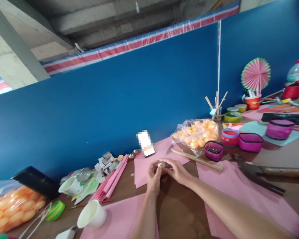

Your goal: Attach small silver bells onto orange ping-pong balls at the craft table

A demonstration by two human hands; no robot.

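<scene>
Right now the work in hand looks like close fingertip handling: the left hand [153, 177] is curled round a small shiny piece [161, 164], its thumb against it, and the right hand [178, 171] pinches at the same piece from the right. The piece is held up between the two hands, above the brown table [175, 209], on the near side of the phone [149, 153]; its exact form is too small to make out. As a judgement, any further move with it calls for a steady left hold and light, precise right fingertips. Far right of the hands lie a wooden rod [196, 159], a bag of orange balls [199, 134] and a purple bowl [213, 154] with dark bits in it; near left, a white cup [96, 215] leans open beside a pink sheet [124, 215]
</scene>
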